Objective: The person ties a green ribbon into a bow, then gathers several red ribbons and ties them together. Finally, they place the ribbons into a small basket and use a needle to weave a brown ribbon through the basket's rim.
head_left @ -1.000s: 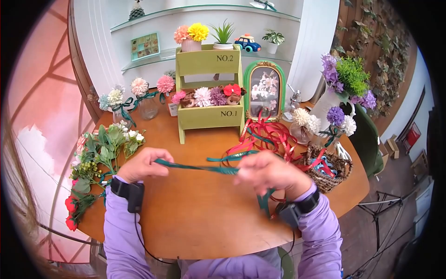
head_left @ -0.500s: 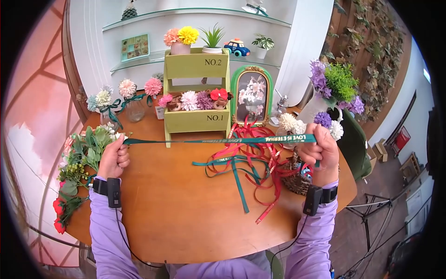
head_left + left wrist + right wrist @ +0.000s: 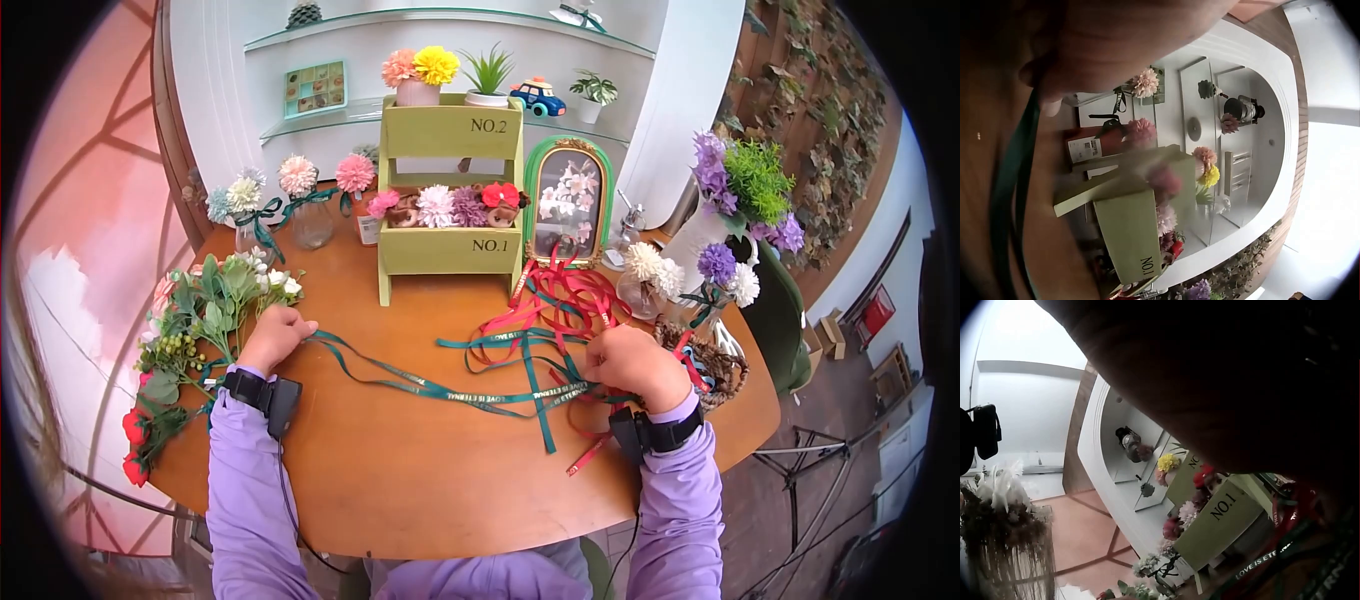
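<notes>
A dark green ribbon (image 3: 470,397) with light lettering hangs slack in two strands between the hands, low over the table. My left hand (image 3: 273,338) pinches one end at the left, beside the flower bunch; the left wrist view shows the green ribbon (image 3: 1013,181) running down from the fingers. At the right, my right hand (image 3: 637,366) has its fingers curled round the ribbon's other part, beside the wicker basket. Behind and beside it lies a tangle of red ribbons (image 3: 572,296) mixed with more green ribbon. The right fingertips are mostly hidden.
A green two-tier stand (image 3: 450,252) with flowers stands at the table's back, next to a green oval frame (image 3: 532,205). Leafy flowers (image 3: 212,310) lie at the left. Vases stand on both sides, and a wicker basket (image 3: 722,372) sits at the right.
The ribbon was stretched taut between raised hands half a second ago; now it sags. Both hands are lower, and the right hand has come inward, nearer the left.
</notes>
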`<state>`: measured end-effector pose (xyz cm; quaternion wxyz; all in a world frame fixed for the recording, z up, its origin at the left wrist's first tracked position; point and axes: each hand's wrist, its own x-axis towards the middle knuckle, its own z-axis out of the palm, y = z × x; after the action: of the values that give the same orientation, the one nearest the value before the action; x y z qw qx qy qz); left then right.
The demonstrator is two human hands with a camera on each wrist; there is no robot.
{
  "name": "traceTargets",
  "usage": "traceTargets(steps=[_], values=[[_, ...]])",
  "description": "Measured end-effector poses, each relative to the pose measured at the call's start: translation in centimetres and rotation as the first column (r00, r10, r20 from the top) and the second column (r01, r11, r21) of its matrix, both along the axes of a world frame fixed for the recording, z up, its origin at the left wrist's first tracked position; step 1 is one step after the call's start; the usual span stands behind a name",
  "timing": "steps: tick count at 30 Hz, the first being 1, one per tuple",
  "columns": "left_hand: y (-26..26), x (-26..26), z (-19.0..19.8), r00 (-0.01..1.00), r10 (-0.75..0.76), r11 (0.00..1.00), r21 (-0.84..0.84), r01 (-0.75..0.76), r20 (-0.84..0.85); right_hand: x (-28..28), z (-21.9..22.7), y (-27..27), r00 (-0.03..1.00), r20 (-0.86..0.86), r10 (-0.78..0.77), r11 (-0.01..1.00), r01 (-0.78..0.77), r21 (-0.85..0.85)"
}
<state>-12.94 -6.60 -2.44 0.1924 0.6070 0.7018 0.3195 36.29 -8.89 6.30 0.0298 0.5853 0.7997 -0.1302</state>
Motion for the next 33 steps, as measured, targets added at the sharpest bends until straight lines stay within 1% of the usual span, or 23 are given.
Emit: traceTargets(steps=[1,2,3,4,5,6,8,12,14,16,18,20,21,22,23,24,25,26,28,29,31,32,33], values=[[-0.3,0.6,0.6,0.999,-0.034,0.999,-0.042,0.035,0.041,-0.1,0.3,-0.1,0.983,-0.180,-0.044,0.999,0.039,-0.033],[-0.5,1.1,1.2,0.994,-0.065,0.994,-0.081,0.072,0.083,-0.3,-0.2,0.2,0.984,-0.176,-0.036,0.999,0.031,-0.030],[-0.6,1.5,1.5,0.995,-0.059,0.995,-0.080,0.066,0.086,-0.4,-1.4,0.9,0.968,-0.210,0.139,0.965,-0.085,0.248],[-0.7,1.8,1.8,0.991,-0.094,0.990,-0.093,0.103,0.099,-0.6,-2.4,1.7,0.929,-0.197,0.313,0.844,-0.176,0.507],[-0.8,2.3,2.2,0.985,-0.130,0.984,-0.106,0.142,0.111,-1.0,-2.8,2.6,0.877,-0.210,0.433,0.835,-0.301,0.461],[-1.2,2.8,2.9,0.986,-0.129,0.984,-0.107,0.141,0.110,-1.6,-3.4,2.8,0.876,-0.211,0.434,0.834,-0.302,0.461],[-2.1,3.9,4.5,0.946,-0.163,0.951,-0.213,0.227,0.281,-3.2,-4.2,2.8,0.787,-0.315,0.531,0.810,-0.364,0.459],[-2.6,4.2,5.0,0.912,-0.229,0.912,-0.253,0.323,0.340,-4.5,-5.1,3.2,0.829,-0.176,0.530,0.818,-0.445,0.365],[-2.5,3.9,4.9,0.890,-0.247,0.892,-0.269,0.363,0.382,-4.7,-4.9,3.5,0.850,-0.213,0.482,0.850,-0.395,0.347],[-2.7,4.4,5.6,0.924,-0.187,0.889,-0.343,0.303,0.333,-4.3,-4.4,4.1,0.736,-0.410,0.538,0.812,-0.321,0.487],[-2.6,4.4,5.2,0.951,-0.124,0.878,-0.414,0.238,0.284,-3.9,-3.3,4.3,0.707,-0.388,0.592,0.759,-0.327,0.563],[-1.6,3.7,3.7,0.790,-0.038,0.850,-0.396,0.348,0.612,-4.0,-1.6,2.9,0.562,-0.672,0.482,0.862,-0.169,0.477],[-1.4,3.7,3.3,0.788,-0.036,0.851,-0.394,0.346,0.614,-4.3,-0.7,2.2,0.572,-0.663,0.483,0.857,-0.152,0.493],[-1.4,4.0,3.1,0.735,-0.043,0.843,-0.370,0.391,0.677,-4.3,-0.9,2.4,0.573,-0.661,0.485,0.856,-0.155,0.493],[-1.4,4.4,3.1,0.677,-0.050,0.833,-0.343,0.433,0.734,-4.3,-1.5,2.8,0.632,-0.576,0.519,0.833,-0.222,0.507],[-1.7,4.9,3.3,0.678,-0.052,0.835,-0.341,0.433,0.733,-4.2,-2.3,3.3,0.681,-0.483,0.551,0.807,-0.288,0.515],[-2.2,5.5,3.8,0.723,-0.137,0.807,-0.348,0.478,0.677,-4.3,-3.5,3.8,0.713,-0.418,0.563,0.791,-0.317,0.524],[-2.6,5.9,4.4,0.758,-0.223,0.775,-0.360,0.519,0.613,-4.6,-4.0,3.5,0.771,-0.349,0.532,0.804,-0.332,0.493],[-2.9,6.3,4.7,0.762,-0.254,0.757,-0.368,0.540,0.596,-5.1,-4.7,3.5,0.822,-0.240,0.517,0.815,-0.386,0.432],[-2.9,6.3,4.6,0.763,-0.272,0.736,-0.384,0.558,0.586,-5.3,-4.7,3.5,0.822,-0.241,0.516,0.814,-0.383,0.437],[-2.9,6.3,4.6,0.755,-0.281,0.708,-0.403,0.580,0.593,-5.5,-4.5,3.6,0.872,-0.235,0.429,0.891,-0.368,0.265],[-2.8,6.2,4.5,0.755,-0.283,0.708,-0.402,0.580,0.591,-5.3,-4.5,3.9,0.872,-0.235,0.429,0.891,-0.366,0.267],[-2.8,6.1,4.3,0.705,-0.259,0.705,-0.370,0.606,0.660,-4.9,-4.4,4.3,0.823,-0.335,0.458,0.876,-0.356,0.325]])
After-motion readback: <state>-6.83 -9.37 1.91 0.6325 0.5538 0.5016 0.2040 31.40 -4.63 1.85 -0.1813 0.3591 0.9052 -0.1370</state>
